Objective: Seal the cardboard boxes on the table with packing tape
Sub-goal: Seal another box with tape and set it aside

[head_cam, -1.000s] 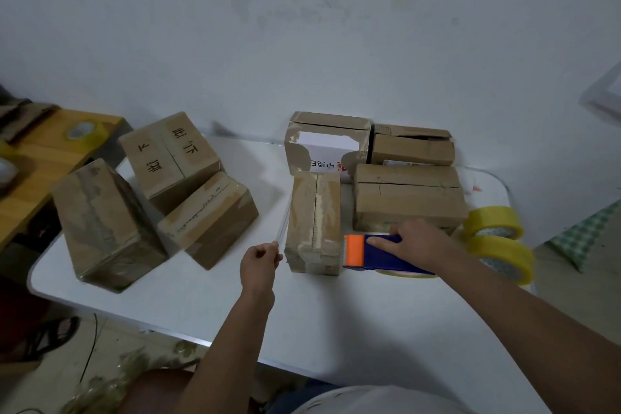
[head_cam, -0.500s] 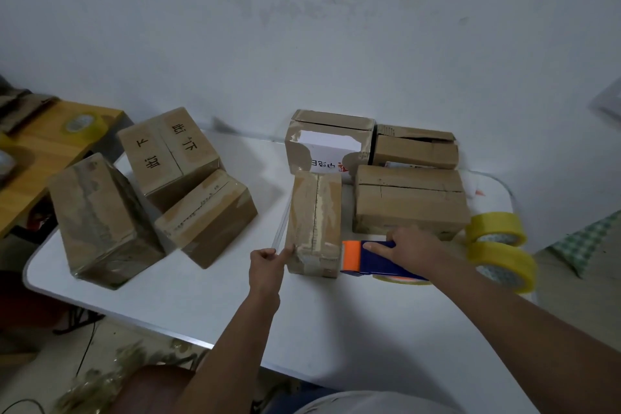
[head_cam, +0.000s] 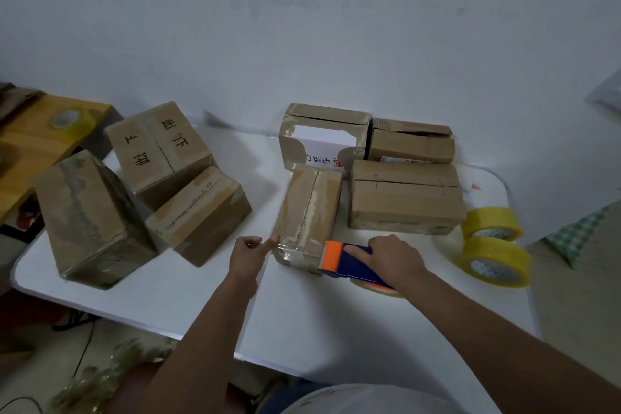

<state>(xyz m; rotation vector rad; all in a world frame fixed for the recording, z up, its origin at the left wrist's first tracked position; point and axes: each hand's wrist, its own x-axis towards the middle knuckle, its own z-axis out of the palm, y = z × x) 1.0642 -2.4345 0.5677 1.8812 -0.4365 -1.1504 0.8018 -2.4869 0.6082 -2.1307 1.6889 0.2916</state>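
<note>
Seven cardboard boxes sit on the white table (head_cam: pixel 353 329), and the one being worked on is the narrow box (head_cam: pixel 307 212) dead centre, lying long-ways with a shiny strip of clear tape down its top seam and over its near end.

Right hand (head_cam: pixel 396 257) is at about 3 o'clock from that box's near end, fingers curled round a blue tape dispenser (head_cam: pixel 353 265), index finger laid straight along the top. The dispenser's orange front end touches the box's near right corner, and a yellowish roll pokes out underneath it.

Left hand (head_cam: pixel 247 254) is at 9 o'clock from the same near end, index finger stretched out and touching the box's near left corner; the other fingers are loosely curled and I can't see anything in them.

Other stuff: a wide box (head_cam: pixel 405 202) just beside it at 3 o'clock, a torn box with a white label (head_cam: pixel 324 138) at 12, and another small box (head_cam: pixel 411 143) at 1 to 2 o'clock. Off at 9 o'clock, three taped boxes (head_cam: pixel 158 185) huddle together, tilted against each other. Two yellow tape rolls (head_cam: pixel 494 245) stand on edge at the table's right rim, one touching the other. One more roll (head_cam: pixel 70 119) lies on a wooden desk (head_cam: pixel 30 148) at far 10 o'clock.
</note>
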